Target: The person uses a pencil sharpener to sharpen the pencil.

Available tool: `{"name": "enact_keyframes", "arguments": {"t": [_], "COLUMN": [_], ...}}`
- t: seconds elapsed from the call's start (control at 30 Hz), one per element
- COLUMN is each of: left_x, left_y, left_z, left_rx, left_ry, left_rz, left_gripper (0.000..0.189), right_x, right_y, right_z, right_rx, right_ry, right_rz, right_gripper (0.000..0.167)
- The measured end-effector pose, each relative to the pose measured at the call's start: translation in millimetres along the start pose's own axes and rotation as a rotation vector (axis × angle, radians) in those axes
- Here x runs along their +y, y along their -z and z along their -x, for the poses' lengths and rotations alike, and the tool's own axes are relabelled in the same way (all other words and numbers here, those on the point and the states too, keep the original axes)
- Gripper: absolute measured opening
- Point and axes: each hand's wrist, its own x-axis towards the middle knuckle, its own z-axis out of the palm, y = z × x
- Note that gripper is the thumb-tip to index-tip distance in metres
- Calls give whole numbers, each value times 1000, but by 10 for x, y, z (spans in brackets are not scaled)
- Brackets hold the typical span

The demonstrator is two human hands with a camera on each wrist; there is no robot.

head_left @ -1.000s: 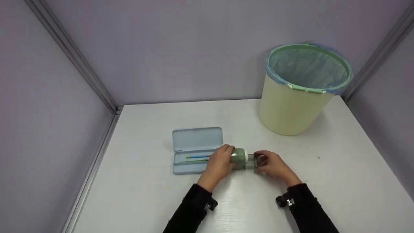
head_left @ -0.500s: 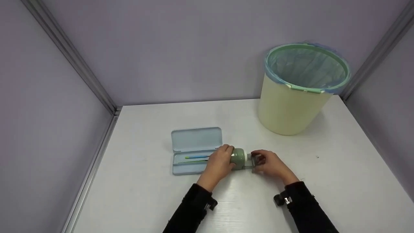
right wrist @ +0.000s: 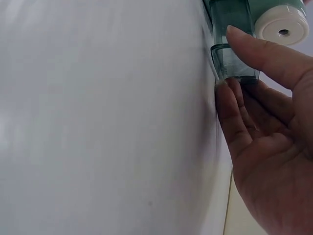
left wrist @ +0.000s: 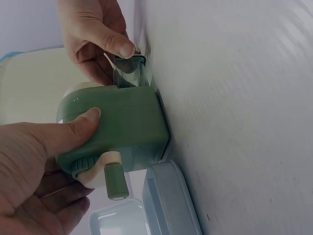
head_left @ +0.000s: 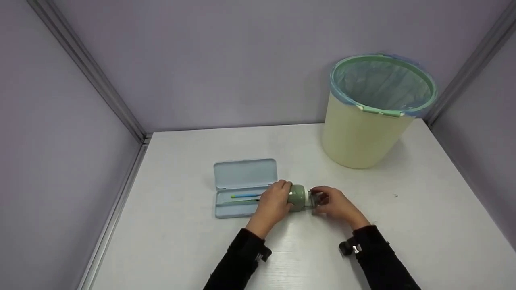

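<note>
A green hand-crank pencil sharpener (head_left: 297,198) sits on the table just right of the open pencil case. My left hand (head_left: 273,206) grips its body, thumb on the near side in the left wrist view, close to the crank handle (left wrist: 116,181). From the sharpener's right end sticks a clear shavings drawer (left wrist: 128,73), partly inside the body. My right hand (head_left: 338,207) holds the drawer's outer end, the thumb on one side and the fingertips at its end. Above the drawer, a cream front piece (right wrist: 282,25) with a small hole shows in the right wrist view.
The light-blue pencil case (head_left: 245,173) lies with its lid back; a blue pencil (head_left: 246,195) and a thin green one (head_left: 241,201) are inside. A tall cream trash bin (head_left: 358,141) with a blue liner stands at the back right, near the walls.
My right hand has moved left, pushing the clear drawer further into the sharpener, so less of it sticks out. My left hand has kept its grip in the same place.
</note>
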Motion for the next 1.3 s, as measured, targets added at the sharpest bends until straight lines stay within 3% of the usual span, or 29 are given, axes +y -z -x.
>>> {"name": "enact_keyframes", "arguments": {"t": [0.53, 0.93, 1.3], "left_x": [10, -18, -7], "left_y": [-11, -14, -29], "left_z": [-30, -27, -6], "left_rx": [3, 8, 30], "left_ry": [15, 7, -1], "left_rz": [-3, 8, 15], "left_gripper": [57, 56, 55], "right_x": [-140, -141, -133], "right_y": [-183, -209, -253], "right_z": [-66, -158, -189], "right_rx": [28, 29, 17], "right_ry": [50, 2, 57], "right_rz": [34, 37, 6], "right_gripper": [63, 60, 55]}}
